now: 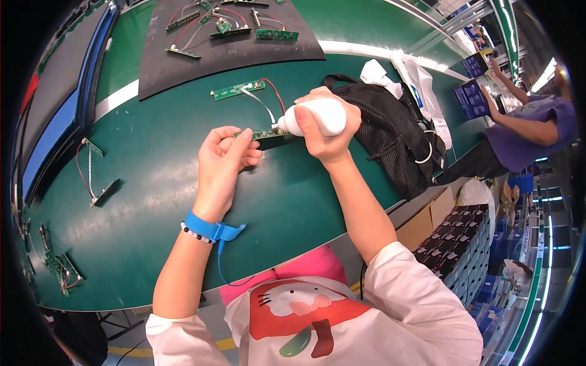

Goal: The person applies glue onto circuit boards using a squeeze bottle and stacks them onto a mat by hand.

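My left hand point(231, 152) pinches one end of a small green circuit board point(264, 133) just above the green table. In my right hand point(332, 125) is a white squeeze bottle point(323, 116), tilted so its nozzle point(282, 125) meets the board's right end; whether it touches I cannot tell. A red wire and a white cable point(262, 102) run from this board to a longer green circuit board point(239, 90) lying on the table beyond. A blue wrist strap point(210, 226) with a cord is around my left wrist.
Several wired boards point(229, 30) lie on a black mat point(171, 73) at the back. More boards point(91, 174) are at the left. A black mesh bag point(381, 128) sits close to my right hand. A person in purple point(531, 131) holds a dark blue box point(470, 100) at the right.
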Demonstrator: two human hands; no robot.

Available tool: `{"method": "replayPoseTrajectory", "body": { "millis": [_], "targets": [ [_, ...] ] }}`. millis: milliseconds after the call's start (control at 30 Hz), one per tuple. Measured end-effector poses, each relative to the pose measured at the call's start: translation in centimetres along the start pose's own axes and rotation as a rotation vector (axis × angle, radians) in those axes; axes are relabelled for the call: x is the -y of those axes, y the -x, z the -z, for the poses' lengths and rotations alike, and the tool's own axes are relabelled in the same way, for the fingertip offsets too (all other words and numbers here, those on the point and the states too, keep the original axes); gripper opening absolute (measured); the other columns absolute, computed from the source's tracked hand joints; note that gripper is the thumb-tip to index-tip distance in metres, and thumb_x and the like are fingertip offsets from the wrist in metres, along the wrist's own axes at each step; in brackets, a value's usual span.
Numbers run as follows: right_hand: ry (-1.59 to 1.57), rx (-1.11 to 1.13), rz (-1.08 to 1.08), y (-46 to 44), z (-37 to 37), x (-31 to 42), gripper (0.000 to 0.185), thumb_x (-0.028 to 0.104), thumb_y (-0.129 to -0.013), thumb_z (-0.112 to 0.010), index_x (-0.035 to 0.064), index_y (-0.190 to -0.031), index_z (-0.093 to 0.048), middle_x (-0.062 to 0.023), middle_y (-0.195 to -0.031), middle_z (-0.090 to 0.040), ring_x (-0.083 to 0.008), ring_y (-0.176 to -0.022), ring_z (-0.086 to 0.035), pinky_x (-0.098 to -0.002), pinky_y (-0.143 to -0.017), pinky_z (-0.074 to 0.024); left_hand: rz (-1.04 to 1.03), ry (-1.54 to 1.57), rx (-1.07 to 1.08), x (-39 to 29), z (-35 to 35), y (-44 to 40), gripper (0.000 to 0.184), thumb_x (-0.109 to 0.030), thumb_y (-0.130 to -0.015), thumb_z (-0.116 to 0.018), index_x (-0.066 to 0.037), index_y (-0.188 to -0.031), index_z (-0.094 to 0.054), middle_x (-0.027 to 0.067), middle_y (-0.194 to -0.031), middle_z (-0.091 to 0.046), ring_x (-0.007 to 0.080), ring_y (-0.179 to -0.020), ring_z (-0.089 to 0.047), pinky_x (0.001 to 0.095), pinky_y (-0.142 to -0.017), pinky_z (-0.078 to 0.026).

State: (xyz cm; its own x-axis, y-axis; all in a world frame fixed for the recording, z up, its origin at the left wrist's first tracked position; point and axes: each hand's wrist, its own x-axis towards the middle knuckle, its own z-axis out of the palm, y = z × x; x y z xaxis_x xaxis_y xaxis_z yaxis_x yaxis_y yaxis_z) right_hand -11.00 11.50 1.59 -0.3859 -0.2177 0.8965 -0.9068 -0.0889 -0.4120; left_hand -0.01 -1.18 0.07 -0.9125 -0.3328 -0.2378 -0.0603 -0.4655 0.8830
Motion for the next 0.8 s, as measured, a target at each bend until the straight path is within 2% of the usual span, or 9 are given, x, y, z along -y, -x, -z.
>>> {"method": "replayPoseTrajectory", "body": {
  "millis": [200,500,600,633,667,700,733,800],
  "targets": [
    [0.092,0.053,-0.002,0.0,0.1,0.4,0.015,0.007,-0.056,-0.066,0.0008,-0.060,-0.054,-0.0067,-0.053,-0.052,-0.0186,-0.046,-0.046,-0.0251,-0.043,-0.0366,0.002,0.000,-0.005,0.0,0.0,0.0,0.020,-0.015,-0.077,-0.054,-0.002,-0.088,-0.043,0.0070,-0.071,-0.055,0.0102,-0.060,-0.054,0.0194,-0.054,-0.044],
    [0.196,0.084,0.120,-0.1,0.1,0.3,0.017,0.008,-0.053,-0.067,0.0013,-0.060,-0.053,-0.0058,-0.053,-0.050,-0.0208,-0.047,-0.045,-0.0258,-0.043,-0.0370,0.020,0.017,-0.017,-0.1,0.0,-0.1,0.019,-0.014,-0.077,-0.055,-0.002,-0.085,-0.044,0.0077,-0.070,-0.055,0.0105,-0.057,-0.054,0.0188,-0.053,-0.046],
    [0.095,-0.018,0.024,-0.5,0.7,0.5,0.015,0.006,-0.053,-0.064,-0.0005,-0.060,-0.053,-0.0072,-0.055,-0.051,-0.0213,-0.046,-0.045,-0.0264,-0.045,-0.0383,0.009,0.027,-0.038,-0.2,-0.2,0.0,0.017,-0.013,-0.078,-0.054,-0.001,-0.085,-0.044,0.0084,-0.069,-0.055,0.0113,-0.056,-0.054,0.0197,-0.051,-0.047],
    [0.036,-0.098,-0.016,-0.5,0.9,0.3,0.013,0.006,-0.055,-0.062,-0.0020,-0.061,-0.053,-0.0094,-0.055,-0.052,-0.0196,-0.047,-0.047,-0.0267,-0.047,-0.0398,0.014,0.030,-0.041,-0.2,-0.1,0.0,0.016,-0.012,-0.078,-0.053,-0.001,-0.085,-0.044,0.0084,-0.069,-0.055,0.0116,-0.055,-0.054,0.0200,-0.051,-0.047],
    [-0.119,-0.279,-0.075,-0.4,0.5,0.3,0.014,0.006,-0.060,-0.061,-0.0031,-0.065,-0.052,-0.0110,-0.058,-0.054,-0.0175,-0.051,-0.050,-0.0262,-0.051,-0.0415,0.014,0.031,-0.045,-0.3,0.0,-0.1,0.016,-0.012,-0.078,-0.053,-0.001,-0.085,-0.044,0.0085,-0.068,-0.055,0.0119,-0.055,-0.054,0.0202,-0.050,-0.047],
    [-0.147,-0.311,-0.179,-0.1,0.8,0.1,0.013,0.005,-0.066,-0.058,-0.0044,-0.070,-0.051,-0.0111,-0.064,-0.055,-0.0167,-0.055,-0.051,-0.0255,-0.055,-0.0422,0.001,0.031,-0.042,-0.2,0.1,-0.1,0.016,-0.012,-0.078,-0.053,-0.001,-0.085,-0.044,0.0085,-0.068,-0.055,0.0121,-0.055,-0.054,0.0204,-0.050,-0.047],
    [-0.233,-0.402,-0.383,0.2,1.1,0.1,0.012,0.007,-0.070,-0.056,-0.0034,-0.072,-0.050,-0.0111,-0.067,-0.055,-0.0162,-0.057,-0.052,-0.0260,-0.055,-0.0424,-0.013,0.028,-0.039,-0.2,0.2,-0.2,0.016,-0.012,-0.078,-0.053,-0.002,-0.086,-0.044,0.0085,-0.068,-0.055,0.0123,-0.054,-0.054,0.0205,-0.050,-0.047],
    [-0.491,-0.551,-0.670,-0.1,1.3,-0.7,0.021,0.021,-0.074,-0.054,0.0009,-0.071,-0.049,-0.0096,-0.064,-0.053,-0.0177,-0.057,-0.051,-0.0313,-0.056,-0.0436,-0.034,0.011,-0.037,-0.3,0.2,-0.1,0.017,-0.012,-0.077,-0.054,-0.002,-0.086,-0.043,0.0089,-0.068,-0.055,0.0128,-0.055,-0.055,0.0210,-0.050,-0.047]
  ]
}}
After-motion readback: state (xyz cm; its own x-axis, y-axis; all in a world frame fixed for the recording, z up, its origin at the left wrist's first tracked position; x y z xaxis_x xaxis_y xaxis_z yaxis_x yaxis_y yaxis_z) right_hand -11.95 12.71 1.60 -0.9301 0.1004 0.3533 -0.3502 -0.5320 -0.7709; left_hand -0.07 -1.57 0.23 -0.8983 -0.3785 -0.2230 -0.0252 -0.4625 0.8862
